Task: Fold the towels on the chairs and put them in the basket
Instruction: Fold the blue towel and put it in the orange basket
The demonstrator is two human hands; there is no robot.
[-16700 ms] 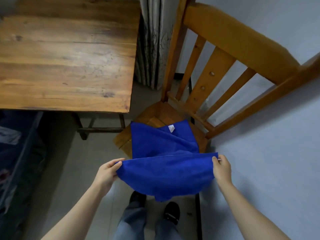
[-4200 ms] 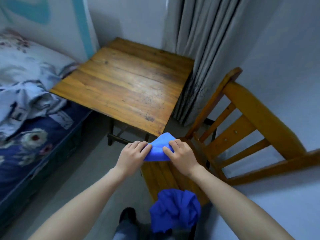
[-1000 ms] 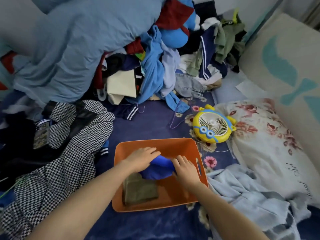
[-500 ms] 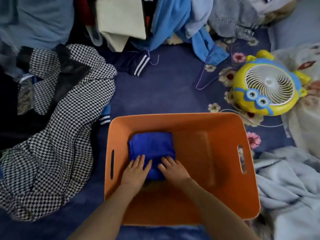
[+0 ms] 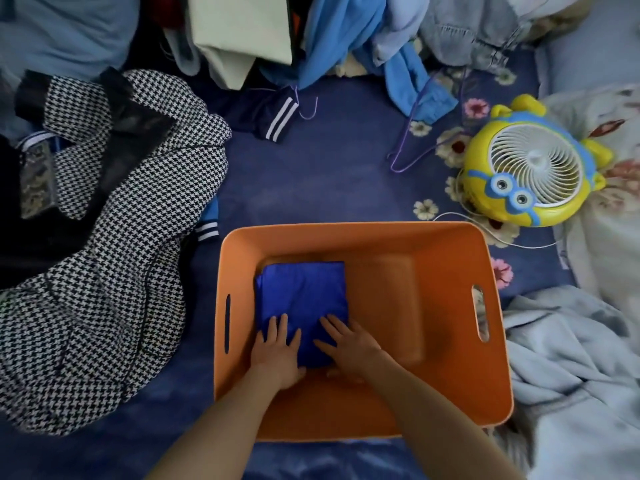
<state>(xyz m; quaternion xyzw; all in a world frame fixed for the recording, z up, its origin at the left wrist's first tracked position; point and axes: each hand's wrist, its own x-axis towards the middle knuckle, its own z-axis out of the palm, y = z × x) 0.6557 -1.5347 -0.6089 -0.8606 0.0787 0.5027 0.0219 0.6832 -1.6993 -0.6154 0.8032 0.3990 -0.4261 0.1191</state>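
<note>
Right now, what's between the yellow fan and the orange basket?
In the head view, only a thin white cord on the flowery blue bedsheet lies between fan and basket.

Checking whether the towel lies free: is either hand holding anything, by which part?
Nothing is held: left hand and right hand lie flat, fingers straight, on the near end of the blue towel in the basket.

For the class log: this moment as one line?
blue towel: folded, in orange basket | left hand: flat on towel | right hand: flat on towel
</note>
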